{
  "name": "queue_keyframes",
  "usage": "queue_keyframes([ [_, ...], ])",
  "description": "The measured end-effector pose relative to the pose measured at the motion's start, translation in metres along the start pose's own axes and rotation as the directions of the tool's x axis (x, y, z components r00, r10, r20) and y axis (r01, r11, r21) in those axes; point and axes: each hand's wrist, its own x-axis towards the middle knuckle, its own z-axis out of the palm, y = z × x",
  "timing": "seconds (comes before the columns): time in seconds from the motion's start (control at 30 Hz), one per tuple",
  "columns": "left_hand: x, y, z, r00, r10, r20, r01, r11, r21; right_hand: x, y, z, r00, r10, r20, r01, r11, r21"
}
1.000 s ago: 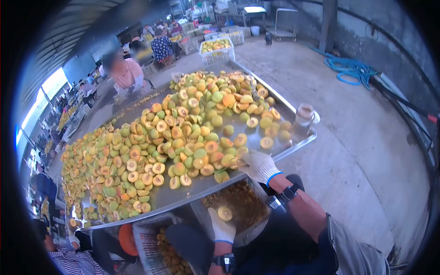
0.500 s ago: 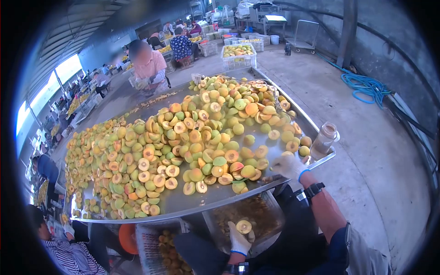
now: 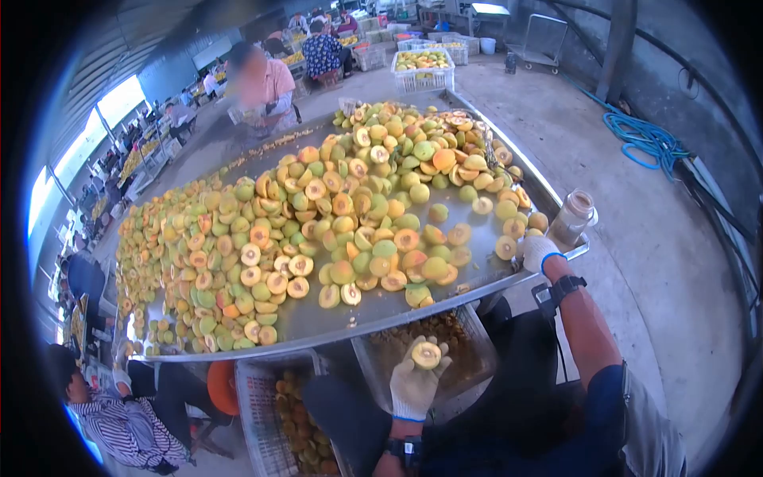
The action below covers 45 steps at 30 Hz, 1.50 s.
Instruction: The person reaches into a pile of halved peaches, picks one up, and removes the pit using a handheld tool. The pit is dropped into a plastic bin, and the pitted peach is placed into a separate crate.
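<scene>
My left hand [image 3: 413,385], in a white knit glove, is held palm up over a crate in front of my lap. On its fingers lies a halved apricot-like fruit [image 3: 427,355], cut face up, with a brown centre. My right hand [image 3: 540,253], also gloved, is at the right front corner of the metal table [image 3: 373,324], beside a clear jar [image 3: 574,216]. Its fingers look curled, and what they grip, if anything, is hidden. Close to them lie several fruits [image 3: 506,247]. A large heap of whole and halved fruit [image 3: 238,254] covers much of the table.
Below the table edge stand a crate of brown scraps [image 3: 372,374] and a white crate with fruit [image 3: 258,413]. A person in a striped top [image 3: 127,429] sits at left. Another in pink [image 3: 274,83] works across the table. A blue hose [image 3: 640,139] lies coiled on the floor.
My right hand has moved right, from above the table's front edge to the corner by the jar. My left hand's fingers have opened out under the fruit half. The view has shifted slightly.
</scene>
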Motion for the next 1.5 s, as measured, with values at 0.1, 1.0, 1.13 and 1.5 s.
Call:
queue_keyframes([
  [0.1,-0.008,0.005,0.015,0.997,0.064,0.043,-0.065,0.998,0.018,-0.011,-0.007,-0.015,0.995,-0.100,0.012,0.100,0.995,0.019],
  [1.0,-0.019,0.008,0.044,0.974,0.209,-0.088,-0.205,0.978,0.044,-0.037,0.012,-0.033,0.971,-0.201,0.130,0.160,0.948,0.274],
  [1.13,-0.021,0.008,0.037,0.976,0.204,-0.072,-0.202,0.979,0.035,-0.047,0.004,-0.030,0.974,-0.226,0.033,0.198,0.910,0.365],
  [1.5,-0.015,-0.001,0.029,0.965,0.216,-0.149,-0.210,0.976,0.056,-0.163,-0.125,-0.064,0.842,0.087,-0.532,0.399,0.563,0.724],
])
